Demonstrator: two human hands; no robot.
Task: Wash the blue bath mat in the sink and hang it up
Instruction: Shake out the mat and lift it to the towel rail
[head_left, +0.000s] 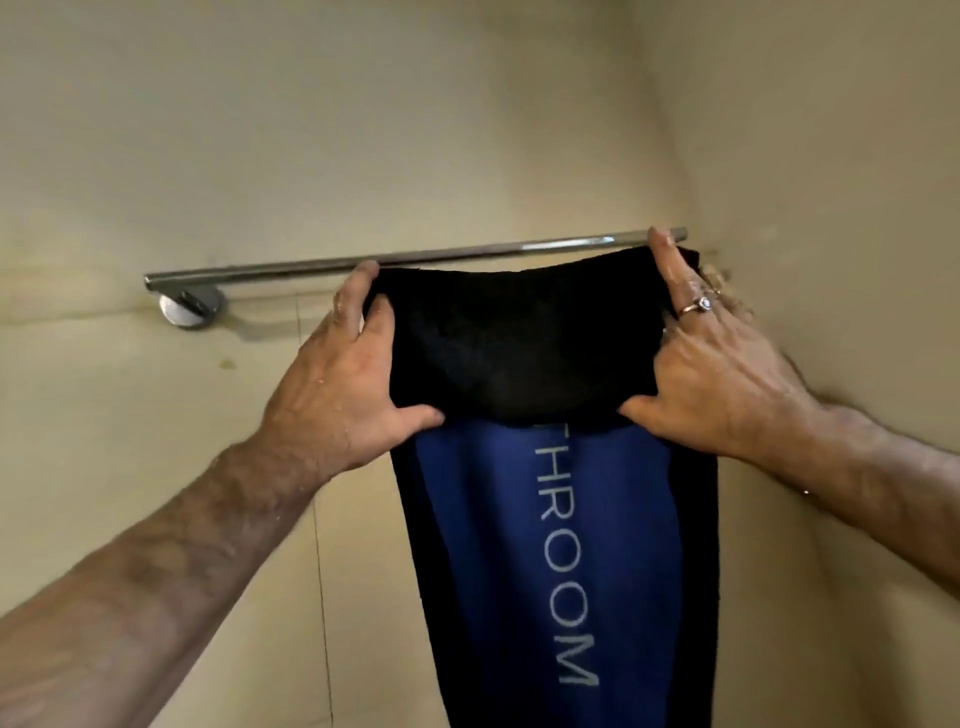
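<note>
Blue bath mat (545, 545) hangs in the lower centre; my left hand (337, 384) and right hand (711, 364) each clamp its dark folded top below the towel bar (291, 271).

the blue bath mat (561, 545) hangs in front of a chrome towel rail (311, 267) on a beige tiled wall (363, 130), its black end folded over on top. the left hand (337, 384) and the right hand (722, 364), which wears a ring (698, 305), each grip one side of that fold.
</note>
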